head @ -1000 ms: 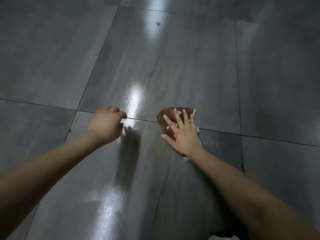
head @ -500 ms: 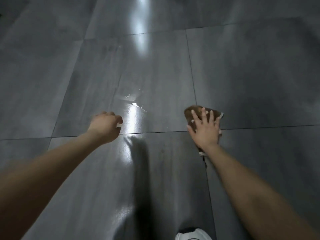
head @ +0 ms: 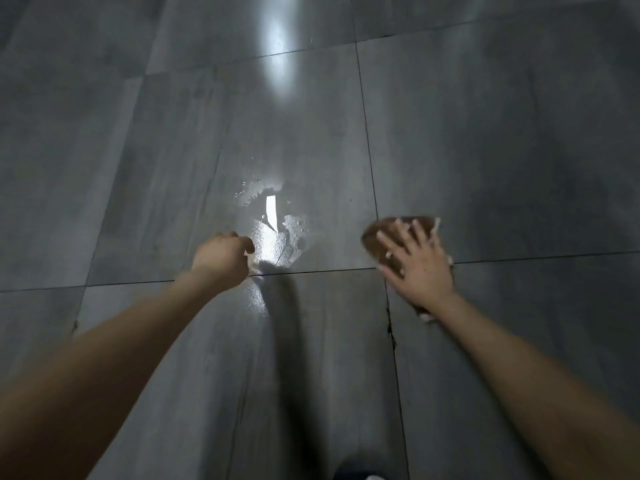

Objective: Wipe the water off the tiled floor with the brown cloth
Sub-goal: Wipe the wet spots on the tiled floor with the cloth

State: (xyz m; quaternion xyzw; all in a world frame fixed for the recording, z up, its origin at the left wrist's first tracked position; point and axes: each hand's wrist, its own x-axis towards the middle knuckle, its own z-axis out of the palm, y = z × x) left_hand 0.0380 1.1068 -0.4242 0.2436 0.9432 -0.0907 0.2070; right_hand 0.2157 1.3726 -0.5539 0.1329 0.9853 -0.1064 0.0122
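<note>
Pressing brown cloth (head: 381, 239) flat: right hand (head: 417, 268), fingers spread; water (head: 273, 233) leftward.

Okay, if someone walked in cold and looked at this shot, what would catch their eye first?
Probably the water patch, glinting bright on the grey tiled floor near the middle. Next, the right hand spread flat on the brown cloth, to the right of the wet spot and apart from it. The left hand, curled into a fist, sits at the puddle's near left edge.

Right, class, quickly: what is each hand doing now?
Left hand: closed in a fist, nothing visibly held.
Right hand: open, fingers spread, pressing flat on the brown cloth.
</note>
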